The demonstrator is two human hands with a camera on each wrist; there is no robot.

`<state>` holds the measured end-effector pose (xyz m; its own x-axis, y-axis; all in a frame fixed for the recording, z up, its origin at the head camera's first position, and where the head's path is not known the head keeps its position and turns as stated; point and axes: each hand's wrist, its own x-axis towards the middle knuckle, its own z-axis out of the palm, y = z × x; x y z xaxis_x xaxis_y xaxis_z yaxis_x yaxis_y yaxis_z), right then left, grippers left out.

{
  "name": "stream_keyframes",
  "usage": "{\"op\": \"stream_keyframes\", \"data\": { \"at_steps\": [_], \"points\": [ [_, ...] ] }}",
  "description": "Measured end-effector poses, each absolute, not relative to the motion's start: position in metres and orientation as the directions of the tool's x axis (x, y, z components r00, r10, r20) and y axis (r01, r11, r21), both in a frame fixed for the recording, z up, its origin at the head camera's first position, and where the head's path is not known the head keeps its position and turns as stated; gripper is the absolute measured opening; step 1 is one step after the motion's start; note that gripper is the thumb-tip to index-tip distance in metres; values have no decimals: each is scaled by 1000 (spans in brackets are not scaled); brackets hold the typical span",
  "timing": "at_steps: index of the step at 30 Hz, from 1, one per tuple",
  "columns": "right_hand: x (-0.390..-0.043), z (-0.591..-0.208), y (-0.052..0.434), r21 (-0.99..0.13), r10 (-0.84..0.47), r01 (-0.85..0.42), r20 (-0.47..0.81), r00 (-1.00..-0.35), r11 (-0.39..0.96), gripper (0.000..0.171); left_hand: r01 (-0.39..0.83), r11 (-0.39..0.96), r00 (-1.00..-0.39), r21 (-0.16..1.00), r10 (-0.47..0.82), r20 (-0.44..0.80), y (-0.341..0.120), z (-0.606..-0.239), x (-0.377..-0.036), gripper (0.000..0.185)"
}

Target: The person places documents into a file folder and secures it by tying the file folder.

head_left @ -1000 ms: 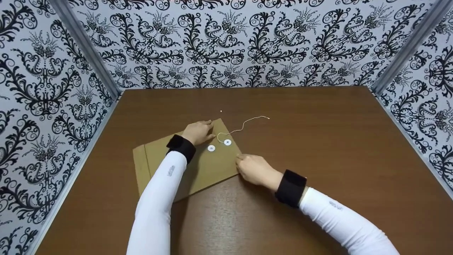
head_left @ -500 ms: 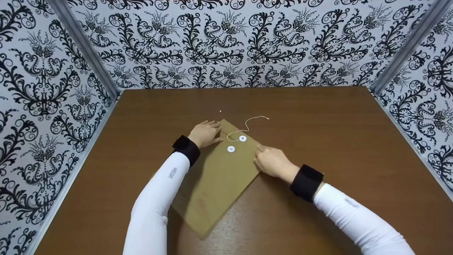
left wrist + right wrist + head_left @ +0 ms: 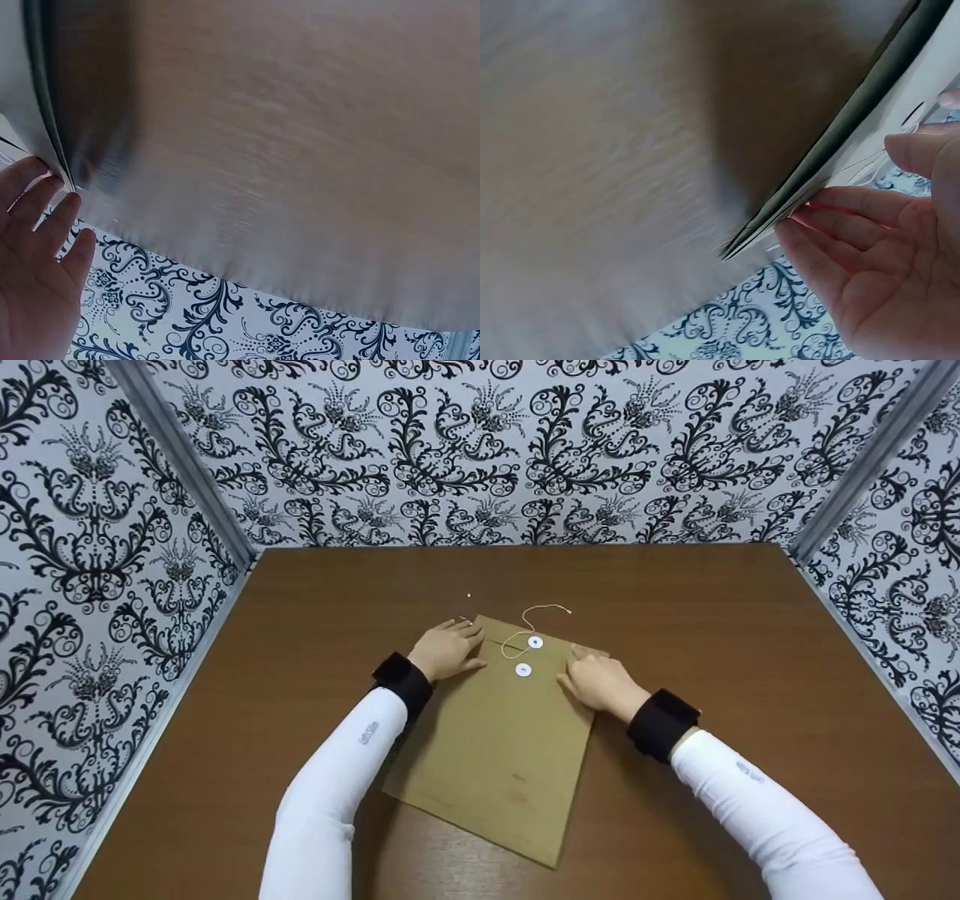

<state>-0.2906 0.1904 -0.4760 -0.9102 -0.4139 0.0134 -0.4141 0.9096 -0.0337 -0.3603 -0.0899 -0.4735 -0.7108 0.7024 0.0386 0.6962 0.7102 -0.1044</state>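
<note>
A brown string-tie envelope [image 3: 495,742] lies on the table, slightly turned, its flap end away from me. Two white paper buttons, an upper button [image 3: 535,642] and a lower button [image 3: 523,670], sit near that end. A thin pale string [image 3: 546,605] loops by the upper one and trails onto the table. My left hand [image 3: 448,651] touches the upper left edge with fingers extended; the left wrist view shows its fingertips against the envelope's edge. At the upper right edge rests my right hand [image 3: 600,679]. Its fingers look fairly straight in the right wrist view, touching the edge, thumb over the face.
The brown wooden table [image 3: 712,660] reaches back to a patterned wall [image 3: 487,450], with patterned side walls left and right. A tiny white speck [image 3: 469,595] lies behind the envelope.
The envelope has turned from lying slanted to the left to nearly upright, its bottom end swinging toward me. Both hands shifted right, the right one farther, and the right hand's fingers loosened.
</note>
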Motion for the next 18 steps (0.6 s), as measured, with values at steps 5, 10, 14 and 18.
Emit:
{"op": "stream_keyframes", "data": {
  "at_steps": [5, 10, 14, 18],
  "points": [
    [-301, -476, 197, -50, -379, -377, -37, -925, 925, 53, 706, 703, -703, -93, 711, 36, -87, -474, -359, 60],
    [-308, -477, 204, -86, -361, -354, -94, -928, 931, 65, 717, 692, -692, -84, 721, 38, -88, -476, -357, 62],
    [-313, -477, 208, -118, -376, -363, -121, -919, 924, 70, 722, 687, -685, -75, 726, 54, -90, -479, -355, 63],
    [-319, -478, 214, -135, -396, -380, -117, -911, 915, 72, 735, 673, -668, -74, 739, 88, -91, -484, -354, 62]
  ]
}}
